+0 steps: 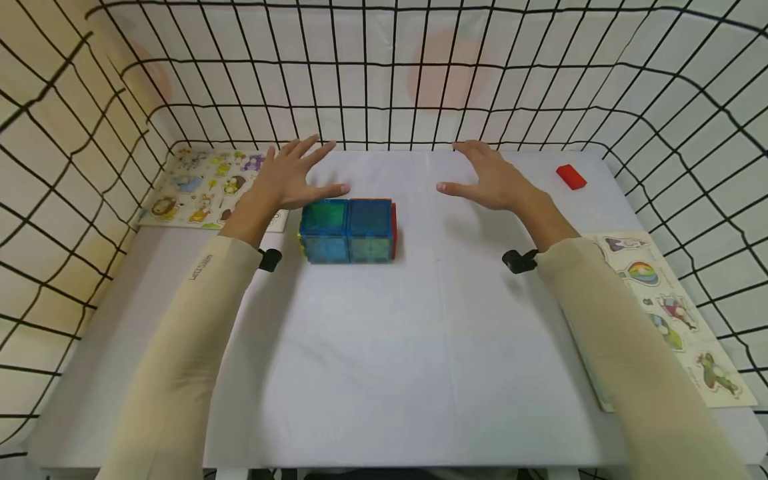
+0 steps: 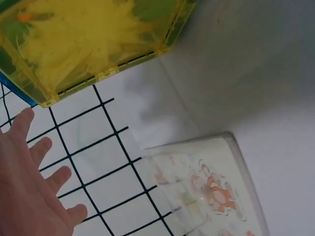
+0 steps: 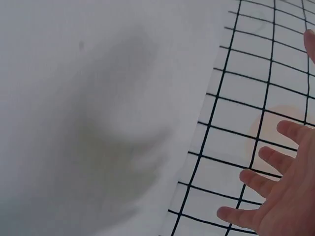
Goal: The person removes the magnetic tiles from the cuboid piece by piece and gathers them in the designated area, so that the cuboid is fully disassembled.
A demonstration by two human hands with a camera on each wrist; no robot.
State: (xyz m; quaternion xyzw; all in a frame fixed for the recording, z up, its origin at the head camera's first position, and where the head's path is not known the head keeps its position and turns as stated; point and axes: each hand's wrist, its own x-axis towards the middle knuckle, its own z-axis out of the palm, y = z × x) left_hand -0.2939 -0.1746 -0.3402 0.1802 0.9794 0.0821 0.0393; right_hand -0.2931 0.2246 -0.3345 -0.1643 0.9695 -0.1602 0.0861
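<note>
A box-shaped build of translucent magnetic tiles [image 1: 348, 230] stands on the white table left of centre, blue and green on top, with a red edge at its right end. Its yellow end panel [image 2: 93, 44] fills the top of the left wrist view. My left hand [image 1: 294, 177] hovers just behind and left of the tiles, fingers spread, thumb over their back edge in the head view. To the right, my right hand [image 1: 489, 177] is held over the table with fingers and thumb apart and nothing in it. A red block [image 1: 571, 177] lies beyond it, at the back right.
A sticker-patterned board [image 1: 204, 190] lies at the back left; a similar booklet [image 1: 678, 313] lies at the right, partly under my right sleeve. Black wire grid [image 1: 378, 87] fences the table's back and sides. The white tabletop [image 1: 372, 373] stretches between my forearms.
</note>
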